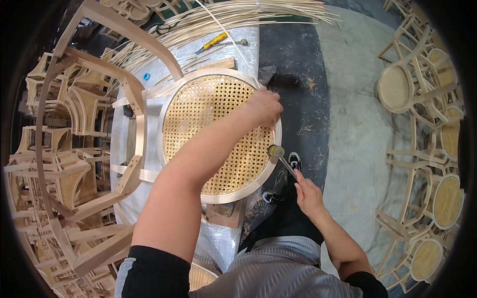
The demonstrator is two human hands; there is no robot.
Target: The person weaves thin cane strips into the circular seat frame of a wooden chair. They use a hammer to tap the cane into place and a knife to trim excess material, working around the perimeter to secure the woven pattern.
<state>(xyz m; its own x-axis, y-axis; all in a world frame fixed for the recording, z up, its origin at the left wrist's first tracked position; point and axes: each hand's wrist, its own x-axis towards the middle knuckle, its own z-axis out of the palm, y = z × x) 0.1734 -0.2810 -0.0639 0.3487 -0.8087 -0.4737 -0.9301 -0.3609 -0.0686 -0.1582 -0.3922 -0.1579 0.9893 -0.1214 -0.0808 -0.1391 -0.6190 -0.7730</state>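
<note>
A round wooden chair seat [240,196] with woven cane webbing [213,107] lies in front of me, its frame and curved back [130,88] reaching left. My left hand [264,106] is closed at the seat's right rim, my left forearm crossing over the webbing. From that hand a long pale cane strip [229,37] runs up and away to the far left; its end under my fingers is hidden. My right hand [309,195] grips the handle of a small mallet [275,151]. The mallet's rounded head is at the rim, just nearer to me than my left hand.
Beyond the seat, a yellow-handled screwdriver [213,42] lies on the plastic-wrapped bench [249,36], near a bundle of long cane strips [293,11]. A small blue ring [146,76] lies left. Wooden chair frames [74,164] crowd the left; cane-seated chairs [448,201] line the right.
</note>
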